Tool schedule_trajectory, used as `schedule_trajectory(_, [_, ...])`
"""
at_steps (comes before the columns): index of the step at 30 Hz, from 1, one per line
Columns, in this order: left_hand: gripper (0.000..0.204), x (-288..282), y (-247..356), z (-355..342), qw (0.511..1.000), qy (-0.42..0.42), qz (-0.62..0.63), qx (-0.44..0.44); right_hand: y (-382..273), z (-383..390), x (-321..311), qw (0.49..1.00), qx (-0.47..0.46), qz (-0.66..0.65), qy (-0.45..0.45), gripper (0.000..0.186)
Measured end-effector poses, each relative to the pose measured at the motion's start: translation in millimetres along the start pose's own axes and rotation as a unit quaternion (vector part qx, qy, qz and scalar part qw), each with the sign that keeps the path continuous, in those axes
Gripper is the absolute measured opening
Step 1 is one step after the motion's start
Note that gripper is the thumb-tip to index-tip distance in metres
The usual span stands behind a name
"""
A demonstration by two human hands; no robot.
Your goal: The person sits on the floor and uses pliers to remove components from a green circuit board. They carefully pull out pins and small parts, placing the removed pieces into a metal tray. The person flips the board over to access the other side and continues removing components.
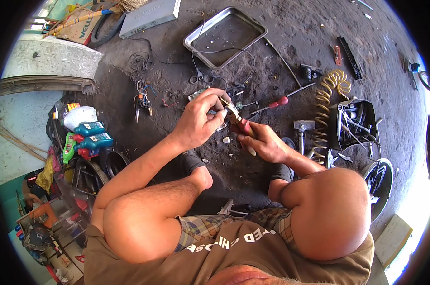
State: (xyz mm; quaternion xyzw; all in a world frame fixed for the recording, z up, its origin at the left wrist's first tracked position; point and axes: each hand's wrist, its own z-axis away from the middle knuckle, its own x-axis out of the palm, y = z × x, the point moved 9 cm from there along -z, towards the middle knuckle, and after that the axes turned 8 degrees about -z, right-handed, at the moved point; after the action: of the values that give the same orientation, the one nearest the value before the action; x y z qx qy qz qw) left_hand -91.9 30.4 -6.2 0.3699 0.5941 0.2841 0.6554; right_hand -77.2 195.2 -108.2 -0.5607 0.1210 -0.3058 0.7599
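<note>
Item: small metal part (220, 110), pinched in left hand (198, 124) fingers at picture centre. Pliers (238, 121), red-handled, clenched in right hand (265, 142); long axis runs 5 to 11 o'clock, nose meeting the part. Metal tray (203, 50) at 12 o'clock; red-handled screwdriver (277, 102) at 2 o'clock.

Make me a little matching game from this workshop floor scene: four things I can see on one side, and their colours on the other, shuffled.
Things:
1. metal tray
2. coiled air hose
3. screwdriver handle
4. oil bottles

Colours:
A. teal blue with red caps
B. red
C. silver grey
D. yellow

Pairs: 1-C, 2-D, 3-B, 4-A
</note>
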Motion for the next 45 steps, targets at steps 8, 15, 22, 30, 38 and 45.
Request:
schedule_trajectory(8, [0.009, 0, 1, -1, 1.0, -0.014, -0.028, -0.004, -22, 1, -4, 0.988, -0.111, 0.103, 0.041, 0.025])
schedule_trajectory(15, [0.008, 0, 2, -1, 0.999, -0.018, -0.032, 0.004, -3, -1, 2, 1.0, -0.012, -0.003, 0.011, 0.027])
schedule_trajectory(22, [0.008, 1, 3, 0, 1.0, -0.012, -0.021, 0.003, 10, -5, 5, 0.999, -0.011, -0.031, 0.005, 0.028])
schedule_trajectory(30, [0.008, 6, 0, 0, 1.0, -0.018, -0.002, 0.004, 13, -6, 11, 0.999, -0.004, -0.043, 0.008, 0.031])
schedule_trajectory(38, [0.007, 6, -4, 2, 1.0, -0.011, -0.01, 0.005, 22, -12, 10, 0.999, -0.029, 0.021, 0.028, 0.031])
schedule_trajectory(45, [0.013, -3, -31, 6, 0.998, -0.026, 0.008, -0.057, 10, 0, 0, 0.995, -0.104, 0.004, 0.002, 0.026])
